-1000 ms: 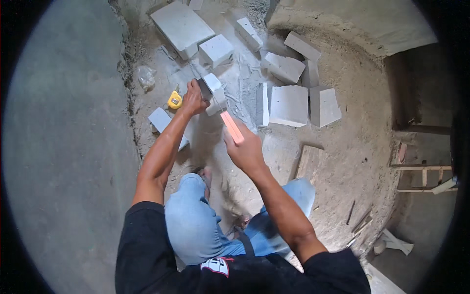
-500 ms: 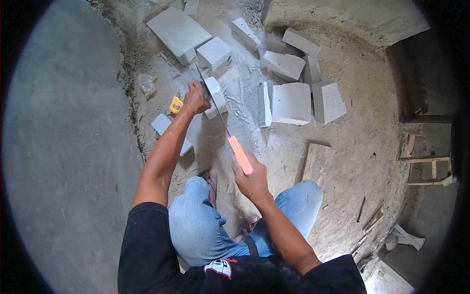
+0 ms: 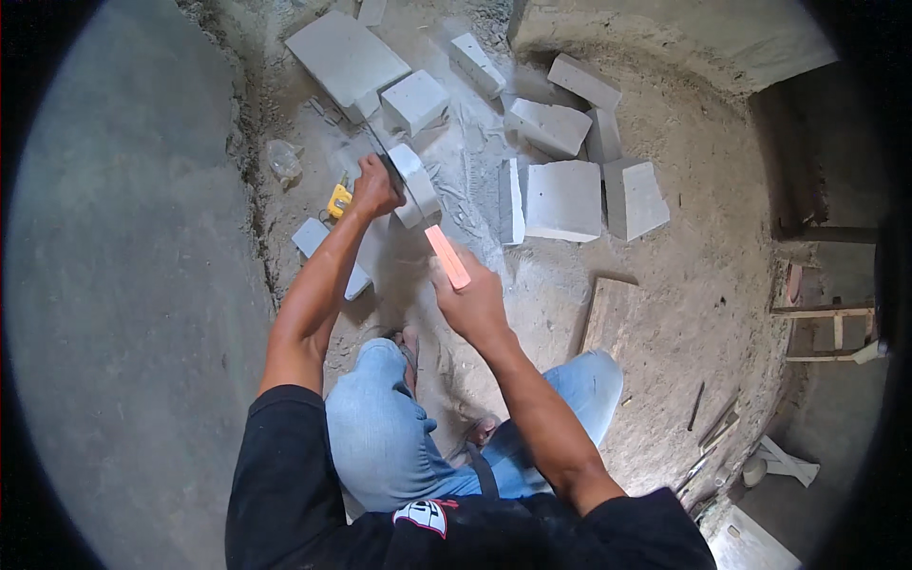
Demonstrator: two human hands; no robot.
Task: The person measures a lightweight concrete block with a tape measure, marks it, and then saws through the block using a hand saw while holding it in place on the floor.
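My right hand is wrapped round the salmon-coloured handle of a handsaw. Its thin blade runs up and to the left across a small white lightweight block, close beside my left hand. My left hand is closed on the left side of that block, fingers curled at the blade; its grip is partly hidden. A yellow tape measure lies just left of my left wrist, and a flat white offcut rests beneath that forearm, partly covered.
A large white block and a smaller one lie ahead. Several cut blocks stand to the right. A wooden board is near my right knee. A clear plastic bag lies by the raised concrete slab at left.
My right hand has pushed the saw forward and slightly left, so the handle is now close to the block. My left hand stays on the block, shifted only slightly.
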